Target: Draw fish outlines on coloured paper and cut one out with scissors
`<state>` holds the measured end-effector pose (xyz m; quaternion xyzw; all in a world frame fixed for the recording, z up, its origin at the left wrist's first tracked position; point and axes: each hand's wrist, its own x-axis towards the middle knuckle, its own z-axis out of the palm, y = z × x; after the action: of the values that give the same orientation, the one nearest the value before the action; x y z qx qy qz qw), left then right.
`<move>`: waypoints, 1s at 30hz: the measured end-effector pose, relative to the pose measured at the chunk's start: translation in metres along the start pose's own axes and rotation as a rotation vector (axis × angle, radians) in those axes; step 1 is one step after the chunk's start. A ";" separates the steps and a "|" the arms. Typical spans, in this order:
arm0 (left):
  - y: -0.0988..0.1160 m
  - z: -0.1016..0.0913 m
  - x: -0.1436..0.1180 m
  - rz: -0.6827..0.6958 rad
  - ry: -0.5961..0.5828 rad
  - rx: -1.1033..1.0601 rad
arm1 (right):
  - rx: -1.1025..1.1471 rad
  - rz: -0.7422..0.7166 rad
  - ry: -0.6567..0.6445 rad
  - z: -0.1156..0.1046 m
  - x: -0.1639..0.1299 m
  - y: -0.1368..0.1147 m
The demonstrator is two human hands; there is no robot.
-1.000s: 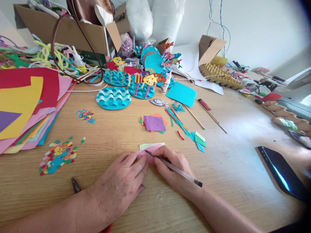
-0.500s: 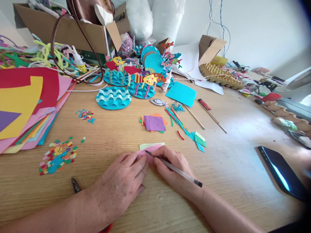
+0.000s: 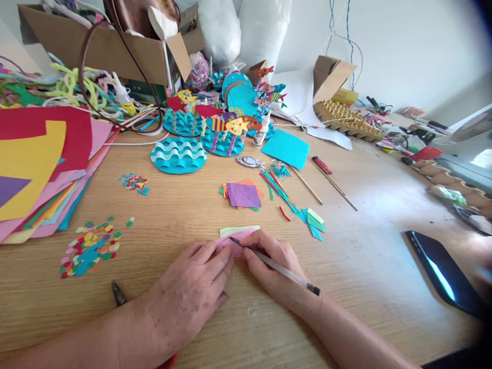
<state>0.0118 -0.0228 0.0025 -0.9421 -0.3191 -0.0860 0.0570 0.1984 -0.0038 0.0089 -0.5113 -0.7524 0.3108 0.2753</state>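
Left hand [image 3: 192, 294] lies flat, grip holding nothing, pinning the pink paper [image 3: 232, 242] to the worktop [image 3: 365, 266]; right hand [image 3: 274, 269] grips the pen [image 3: 274, 266], tip on it.

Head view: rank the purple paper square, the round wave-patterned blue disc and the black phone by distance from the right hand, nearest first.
1. Purple paper square: just beyond the right hand, mid-table.
2. Black phone: far right, near the table's edge.
3. Wave-patterned blue disc: farther back, to the left.
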 end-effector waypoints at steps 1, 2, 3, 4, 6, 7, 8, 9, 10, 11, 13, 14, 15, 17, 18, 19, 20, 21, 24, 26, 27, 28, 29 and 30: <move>0.000 0.000 0.000 -0.001 -0.005 -0.005 | 0.004 0.002 0.002 0.000 0.000 0.000; 0.000 0.000 0.000 -0.005 -0.009 -0.010 | 0.004 0.004 0.006 0.000 0.000 0.000; 0.000 0.000 0.000 -0.012 -0.013 -0.018 | 0.003 0.006 0.006 0.000 0.000 0.000; 0.000 0.000 0.000 -0.020 -0.013 -0.026 | 0.002 0.006 0.005 0.000 0.000 0.000; 0.000 0.001 -0.001 -0.032 -0.011 -0.037 | 0.004 0.007 0.001 0.000 -0.001 0.000; 0.000 0.002 -0.001 -0.031 -0.007 -0.037 | 0.007 0.007 0.001 0.000 -0.001 0.001; 0.000 0.002 -0.001 -0.028 -0.002 -0.036 | 0.012 0.009 0.000 0.000 -0.001 0.001; 0.000 0.002 -0.001 -0.025 -0.001 -0.036 | 0.018 0.010 0.001 0.001 -0.001 0.001; 0.000 0.003 -0.001 -0.026 -0.006 -0.039 | 0.022 0.011 -0.001 0.001 -0.001 0.001; 0.000 0.003 -0.002 -0.031 -0.011 -0.046 | 0.025 0.012 -0.003 0.001 -0.001 0.001; 0.000 0.003 -0.001 -0.039 -0.020 -0.060 | 0.021 0.010 -0.010 0.001 0.000 0.001; 0.000 0.003 -0.001 -0.041 -0.023 -0.065 | 0.015 0.011 -0.012 0.001 0.000 0.001; -0.001 0.003 -0.001 -0.041 -0.024 -0.069 | 0.010 0.012 -0.014 0.001 0.000 0.001; -0.001 0.003 0.000 -0.041 -0.027 -0.077 | 0.004 0.011 -0.012 0.001 0.000 0.001; -0.001 0.003 0.000 -0.040 -0.029 -0.081 | 0.002 0.009 -0.013 0.001 0.000 0.001; -0.001 0.003 0.000 -0.039 -0.031 -0.083 | -0.001 0.007 -0.011 0.001 0.000 0.001; -0.002 0.003 0.000 -0.036 -0.034 -0.086 | -0.005 0.005 -0.011 0.001 0.000 0.001; -0.002 0.003 0.000 -0.032 -0.034 -0.087 | -0.009 0.003 -0.009 0.001 -0.001 0.001; -0.003 0.004 -0.001 -0.032 -0.016 -0.084 | -0.013 -0.003 0.000 0.001 -0.001 0.002; -0.003 0.004 -0.001 -0.035 0.003 -0.081 | -0.012 -0.005 0.007 0.001 0.000 0.002; -0.003 0.005 -0.001 -0.036 0.010 -0.078 | -0.011 -0.005 0.008 0.001 0.000 0.003; -0.003 0.005 -0.001 -0.036 0.012 -0.077 | -0.010 -0.006 0.008 0.001 0.000 0.003; -0.003 0.005 -0.001 -0.037 0.010 -0.075 | -0.008 -0.006 0.008 0.002 0.000 0.003; -0.003 0.005 -0.001 -0.039 0.003 -0.073 | -0.007 -0.009 0.007 0.002 0.000 0.003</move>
<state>0.0098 -0.0204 -0.0028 -0.9371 -0.3338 -0.1000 0.0212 0.1988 -0.0030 0.0054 -0.5099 -0.7549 0.3051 0.2775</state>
